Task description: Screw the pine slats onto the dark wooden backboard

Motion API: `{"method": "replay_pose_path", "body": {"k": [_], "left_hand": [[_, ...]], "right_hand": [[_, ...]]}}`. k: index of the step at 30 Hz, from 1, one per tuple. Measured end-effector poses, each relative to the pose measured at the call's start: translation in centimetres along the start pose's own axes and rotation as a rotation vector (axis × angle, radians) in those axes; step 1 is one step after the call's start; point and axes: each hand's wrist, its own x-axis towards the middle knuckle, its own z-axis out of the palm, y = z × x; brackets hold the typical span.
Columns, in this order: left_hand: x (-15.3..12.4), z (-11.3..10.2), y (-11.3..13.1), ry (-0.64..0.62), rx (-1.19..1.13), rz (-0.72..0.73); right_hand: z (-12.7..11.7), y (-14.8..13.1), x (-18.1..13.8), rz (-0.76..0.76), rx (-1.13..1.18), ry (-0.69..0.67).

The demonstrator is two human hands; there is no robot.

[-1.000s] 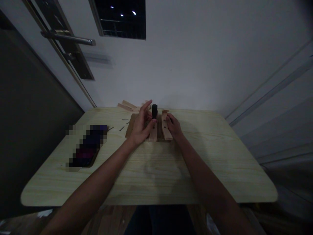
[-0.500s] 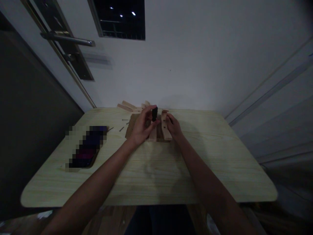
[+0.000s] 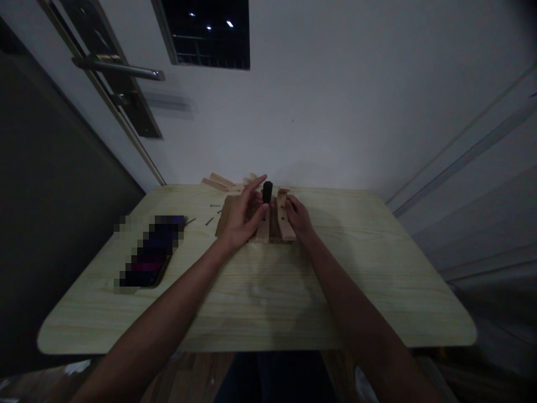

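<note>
My left hand [image 3: 243,215] grips a short black screwdriver handle [image 3: 267,192] that stands upright over a light wooden strip [image 3: 263,229]. The index finger is stretched out above the handle. Beside it, my right hand [image 3: 297,217] presses on a second wooden strip [image 3: 284,224]. Both strips lie on a darker wooden board [image 3: 224,217] near the far edge of the pale wooden table [image 3: 268,291].
Several loose screws [image 3: 210,219] lie left of the board. More wooden strips [image 3: 218,181] are stacked at the table's far edge against the white wall. A blurred-out dark object [image 3: 149,254] lies at the table's left. A door with a metal handle [image 3: 121,68] stands at the left.
My left hand's fingers have shifted around the black handle, closing on it and then stretching the index finger out again. The right hand has stayed on its strip.
</note>
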Motion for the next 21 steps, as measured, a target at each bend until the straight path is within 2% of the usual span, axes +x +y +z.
{"method": "replay_pose_path", "body": {"k": [9,17,21], "left_hand": [[0.0,-0.2,0.5,-0.029,-0.064,-0.047],[0.3,0.2,-0.7,0.136,0.128,0.060],[0.3,-0.2,-0.5,0.137,0.207,0.061]], "right_hand": [[0.0,-0.1,0.0,0.002,0.003,-0.010],[0.1,0.2,-0.1,0.008,-0.006,0.014],[0.0,0.1,0.1,-0.002,0.008,0.006]]}}
